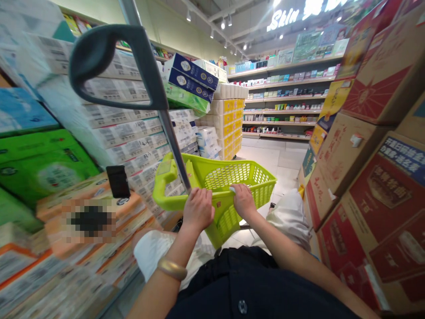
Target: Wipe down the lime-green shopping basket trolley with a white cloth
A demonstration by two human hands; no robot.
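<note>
A lime-green plastic shopping basket [247, 177] stands on the floor in front of me, tilted, with a grey telescopic pull handle [99, 57] rising up to the left. My left hand [198, 208] is closed on the basket's near rim, right beside the handle's metal pole [172, 137]. My right hand [243, 200] is also closed on the near rim, a little to the right, with something small and white under its fingers. A gold bangle [171, 268] sits on my left wrist. The basket's inside looks bare.
Stacked tissue and paper packs [133, 133] line the left side, close to my arm. Red and brown cartons [372, 146] are piled high on the right. A tiled aisle [282, 164] runs ahead to shelves of bottles [285, 95].
</note>
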